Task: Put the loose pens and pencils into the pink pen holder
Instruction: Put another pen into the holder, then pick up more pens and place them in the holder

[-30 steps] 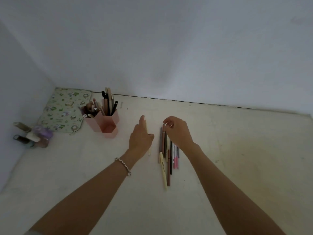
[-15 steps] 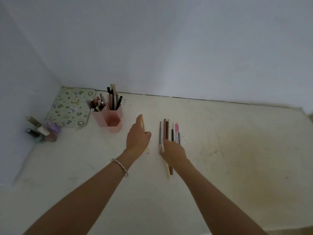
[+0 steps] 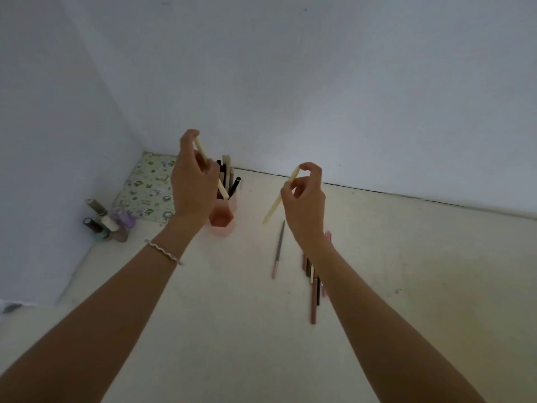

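Observation:
The pink pen holder (image 3: 225, 221) stands at the back left of the pale surface, with several pens sticking up from its rear compartments. My left hand (image 3: 193, 181) is raised right in front of it, shut on a cream pencil (image 3: 222, 190) whose lower tip points down at the holder. My right hand (image 3: 305, 199) is lifted in the middle, shut on a second cream pencil (image 3: 273, 205) that slants down to the left. A grey pen (image 3: 279, 248) lies alone on the surface. Several more pens (image 3: 313, 283) lie in a row, partly hidden by my right forearm.
A floral pouch (image 3: 145, 187) lies in the back left corner by the wall. Several small bottles (image 3: 107, 223) stand beside it at the left wall. White walls close off the back and left sides.
Both hands have risen off the surface, each with a cream pencil. The left one moved left and up to the holder; the right one lifted its pencil from the row.

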Motion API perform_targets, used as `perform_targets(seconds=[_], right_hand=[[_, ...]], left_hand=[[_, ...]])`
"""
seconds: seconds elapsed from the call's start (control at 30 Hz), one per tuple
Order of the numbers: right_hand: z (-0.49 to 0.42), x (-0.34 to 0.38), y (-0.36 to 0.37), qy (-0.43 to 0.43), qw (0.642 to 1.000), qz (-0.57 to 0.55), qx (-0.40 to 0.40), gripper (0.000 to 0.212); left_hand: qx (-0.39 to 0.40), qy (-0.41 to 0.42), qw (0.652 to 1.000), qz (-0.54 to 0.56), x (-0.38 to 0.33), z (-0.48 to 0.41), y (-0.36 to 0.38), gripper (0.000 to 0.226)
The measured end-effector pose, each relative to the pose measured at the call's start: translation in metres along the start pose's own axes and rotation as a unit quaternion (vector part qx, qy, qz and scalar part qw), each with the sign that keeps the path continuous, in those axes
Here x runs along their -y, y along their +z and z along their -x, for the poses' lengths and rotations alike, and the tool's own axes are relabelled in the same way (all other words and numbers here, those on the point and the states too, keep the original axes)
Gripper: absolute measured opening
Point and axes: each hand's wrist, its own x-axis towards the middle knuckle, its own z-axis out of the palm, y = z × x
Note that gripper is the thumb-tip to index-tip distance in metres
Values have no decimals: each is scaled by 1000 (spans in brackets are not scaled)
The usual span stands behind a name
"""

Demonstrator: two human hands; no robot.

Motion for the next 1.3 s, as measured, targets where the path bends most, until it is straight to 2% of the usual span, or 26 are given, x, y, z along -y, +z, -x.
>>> perform_targets(seconds=[0.13, 0.23, 0.3, 0.43, 0.57, 0.63, 0.7, 0.77, 0.83, 0.9, 0.97, 1.03, 1.13, 1.2, 1.3], right_hand=[[-11, 5, 25, -35, 999, -26, -16, 37], [-12, 2, 36, -52, 998, -35, -7, 34], [-17, -2, 45, -55, 998, -33, 5, 32], [-19, -1, 61, -105, 994, -3, 33, 34], [-16, 0, 79, -181, 977, 82, 77, 33], [-14, -5, 86, -257, 946, 179, 84, 32], [-10, -10, 87, -293, 915, 263, 93, 40], [-9, -14, 81, -279, 925, 247, 74, 53], [-11, -19, 68, -233, 948, 215, 26, 57], [-18, -26, 53, -192, 960, 202, -11, 53], [-21, -34, 35, -166, 965, 200, -30, 50], [-21, -44, 17, -147, 967, 204, -37, 47], [-19, -61, -6, -104, 969, 219, -40, 41], [-17, -73, -19, -69, 972, 220, -40, 38], [-17, -88, -32, 9, 974, 224, -38, 34]], left_hand=[[23, 54, 993, -97, 16, -16, 6, 43], [46, 117, 962, -243, 28, -17, 13, 26], [30, 135, 944, -299, 35, -18, 17, 22], [-56, 149, 959, -235, 29, -24, 8, 26], [-76, 149, 971, -170, 18, -28, -2, 35], [-79, 151, 975, -142, 12, -22, -4, 37], [-81, 151, 979, -109, 6, -11, -2, 35], [-75, 145, 984, -68, 3, 7, 5, 26], [-19, 132, 990, -53, 1, 35, 17, 21], [106, 92, 985, -96, 4, 64, 35, 20], [247, 38, 953, -173, 10, 89, 57, 16], [337, 1, 911, -238, 15, 108, 77, 26], [381, -25, 877, -291, 19, 122, 94, 38], [399, -30, 859, -318, 21, 126, 102, 34], [427, -49, 855, -292, 19, 118, 106, 41]])
